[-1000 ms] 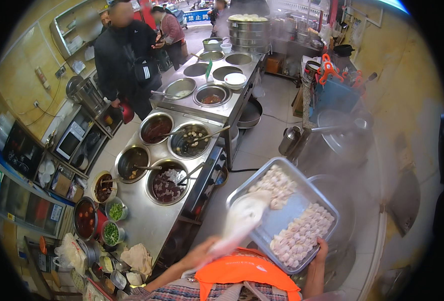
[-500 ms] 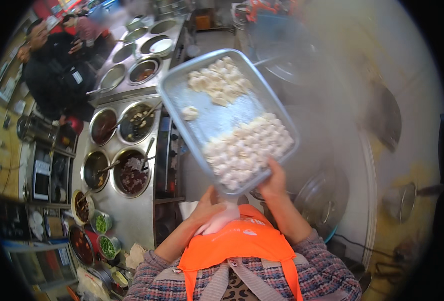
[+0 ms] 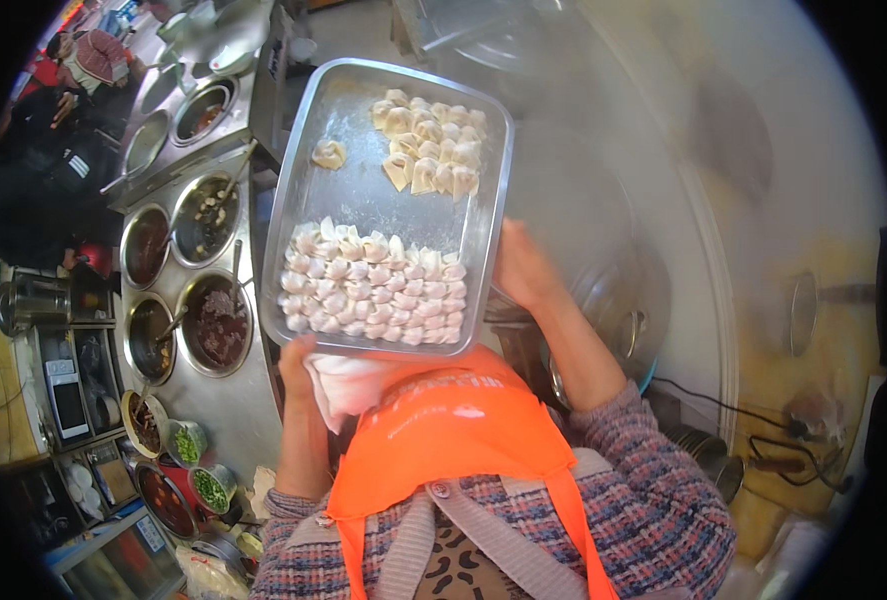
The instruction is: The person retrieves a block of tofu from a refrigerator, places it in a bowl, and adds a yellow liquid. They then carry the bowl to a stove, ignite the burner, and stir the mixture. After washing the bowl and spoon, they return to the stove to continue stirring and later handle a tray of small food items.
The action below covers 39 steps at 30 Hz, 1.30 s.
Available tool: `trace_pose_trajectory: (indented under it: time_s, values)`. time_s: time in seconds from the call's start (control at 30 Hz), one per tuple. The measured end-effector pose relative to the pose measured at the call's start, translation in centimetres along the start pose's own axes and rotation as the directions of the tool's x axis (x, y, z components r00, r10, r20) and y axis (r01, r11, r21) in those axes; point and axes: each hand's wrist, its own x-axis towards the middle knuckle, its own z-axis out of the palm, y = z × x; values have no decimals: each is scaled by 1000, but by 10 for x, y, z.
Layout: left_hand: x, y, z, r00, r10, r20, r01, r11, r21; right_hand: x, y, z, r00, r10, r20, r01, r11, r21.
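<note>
A rectangular metal tray is held up in front of my orange apron. Rows of pale wontons fill its near part. A looser cluster of wontons lies at its far right, with a single wonton apart at the left. My left hand grips the near left corner, its fingers mostly hidden underneath. On the right long side my right hand has hold of the rim, somewhat blurred, with its fingertips under the tray. A pale pinkish cloth hangs between the tray and the apron, close to my left hand.
To the left runs a steel counter with sunken pots of sauces and bowls of chopped greens. A person in dark clothing stands beyond it. Steam drifts over a large round lid at right. A cable hangs nearby.
The tray has swung leftward and turned straighter, with its far end higher in view. My left hand has moved left to its corner, and my right hand has slid farther up its right side.
</note>
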Motion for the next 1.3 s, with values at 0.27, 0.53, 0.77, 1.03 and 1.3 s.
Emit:
trace_pose_trajectory:
  time_s: [0.27, 0.53, 0.77, 1.03, 1.3]
  values:
    - [-3, -45, 37, 996, 68, 61, -82, 961, 265, 0, 37, -3, 961, -198, -194, 80, 868, -491]
    - [10, -53, 10, 999, -34, 15, 31, 982, 189, 27, -3, -3, 866, -343, 364, 134, -542, -830]
    - [23, -55, -1, 998, -52, -36, 60, 957, 284, 46, 6, -23, 946, -279, 167, 56, -365, -929]
    - [31, -53, 2, 997, -74, 16, 67, 966, 251, 33, -27, -38, 863, -423, 276, -8, -558, -830]
    - [31, -50, 2, 997, -76, -18, 78, 943, 323, 44, -20, -42, 891, -439, 114, -80, -399, -913]
